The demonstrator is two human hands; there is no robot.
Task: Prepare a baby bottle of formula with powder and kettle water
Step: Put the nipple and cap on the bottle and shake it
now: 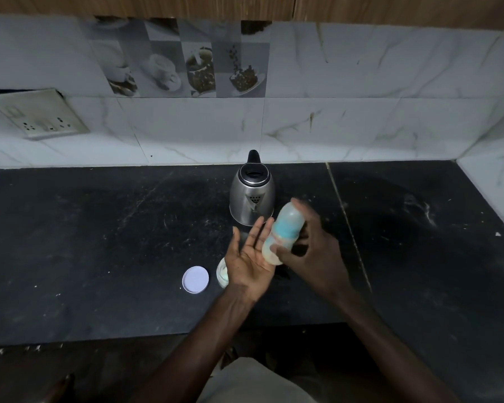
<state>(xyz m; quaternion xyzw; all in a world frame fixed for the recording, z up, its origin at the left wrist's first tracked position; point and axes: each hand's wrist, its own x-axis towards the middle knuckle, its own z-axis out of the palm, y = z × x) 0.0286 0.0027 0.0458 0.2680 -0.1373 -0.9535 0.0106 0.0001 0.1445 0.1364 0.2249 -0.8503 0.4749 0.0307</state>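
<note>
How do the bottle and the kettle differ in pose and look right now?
The bottle is tilted, held off the counter in the right hand; the kettle stands upright on the counter, untouched. The bottle is pale and translucent with a blue band; the kettle is shiny steel with a black top. The bottle is slimmer than the kettle. Both are near the counter's middle.

We are looking at a home kitchen. A dark stone table (99,242) is running along a wall of white marbled tiles (361,82), and picture tiles (186,62) printed with cups and coffee beans are sitting among them. A steel kettle (252,193) is standing near the back of the table, a socket plate (45,117) is hanging on the wall at left, and wooden cupboards (157,4) are showing along the top.
</note>
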